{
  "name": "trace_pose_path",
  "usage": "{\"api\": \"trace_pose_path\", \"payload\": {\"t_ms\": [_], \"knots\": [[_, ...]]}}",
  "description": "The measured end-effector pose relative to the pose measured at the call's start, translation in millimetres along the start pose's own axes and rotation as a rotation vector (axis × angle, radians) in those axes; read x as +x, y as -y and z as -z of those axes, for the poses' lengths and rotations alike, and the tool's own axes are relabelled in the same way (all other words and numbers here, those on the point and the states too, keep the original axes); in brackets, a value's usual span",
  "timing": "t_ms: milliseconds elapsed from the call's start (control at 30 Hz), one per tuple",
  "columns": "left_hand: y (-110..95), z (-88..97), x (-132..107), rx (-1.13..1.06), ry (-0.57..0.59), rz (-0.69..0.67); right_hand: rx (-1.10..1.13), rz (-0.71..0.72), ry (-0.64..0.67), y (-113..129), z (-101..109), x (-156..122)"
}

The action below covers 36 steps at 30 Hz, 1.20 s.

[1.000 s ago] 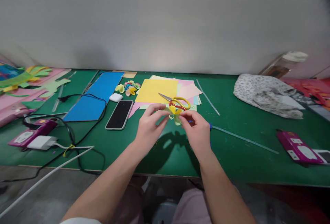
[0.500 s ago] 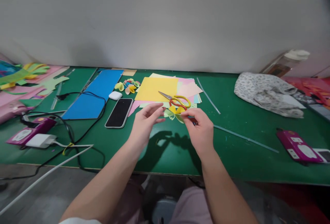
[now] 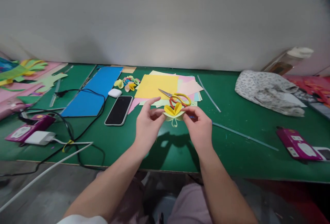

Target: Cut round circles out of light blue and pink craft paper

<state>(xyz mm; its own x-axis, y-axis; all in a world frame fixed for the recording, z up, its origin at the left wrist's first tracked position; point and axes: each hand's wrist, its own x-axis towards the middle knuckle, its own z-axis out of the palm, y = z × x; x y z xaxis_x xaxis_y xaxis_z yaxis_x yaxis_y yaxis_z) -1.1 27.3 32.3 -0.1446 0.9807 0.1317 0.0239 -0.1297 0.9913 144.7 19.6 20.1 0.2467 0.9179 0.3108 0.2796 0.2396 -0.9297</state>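
My left hand and my right hand hold a small paper flower between them, above the green table. The flower has yellow petals on top and pale green ones beneath, with a thin loop hanging under it. Fingertips of both hands pinch its two sides. Just behind it, scissors with yellow and red handles lie on a stack of coloured paper sheets.
A black phone and a white earbud case lie to the left, by a blue sheet and several small paper flowers. Black cables, a white charger, a patterned cloth and a magenta box are also on the table.
My left hand has come back onto the flower, which it had let go half a second ago. The flower has turned so its yellow petals face up.
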Motion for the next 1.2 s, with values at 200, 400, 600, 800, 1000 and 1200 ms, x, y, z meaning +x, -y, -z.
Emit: {"api": "trace_pose_path", "payload": {"t_ms": [200, 400, 600, 800, 1000, 1200], "knots": [[7.1, -4.0, -2.5, 0.032, 0.002, -0.03, -0.073, 0.1, -0.062, 0.6, -5.9, -3.3], [7.3, -8.1, -5.0, -0.005, -0.003, -0.002, -0.167, 0.193, -0.05, 2.5, -10.8, -5.9], [4.5, -9.9, -2.7, -0.159, 0.021, 0.104, -0.116, 0.127, -0.024, -0.4, -12.8, -6.1], [2.3, -9.3, -0.8, -0.248, 0.065, 0.259, -0.079, 0.094, -0.023, -6.7, -10.6, -2.4], [8.6, -8.8, -0.2, -0.229, 0.043, 0.218, -0.06, 0.088, -0.015, -6.4, -11.8, -2.5], [11.8, -9.1, -1.5, -0.163, -0.013, 0.134, -0.055, 0.069, -0.012, -4.4, -13.6, -2.7]]}}
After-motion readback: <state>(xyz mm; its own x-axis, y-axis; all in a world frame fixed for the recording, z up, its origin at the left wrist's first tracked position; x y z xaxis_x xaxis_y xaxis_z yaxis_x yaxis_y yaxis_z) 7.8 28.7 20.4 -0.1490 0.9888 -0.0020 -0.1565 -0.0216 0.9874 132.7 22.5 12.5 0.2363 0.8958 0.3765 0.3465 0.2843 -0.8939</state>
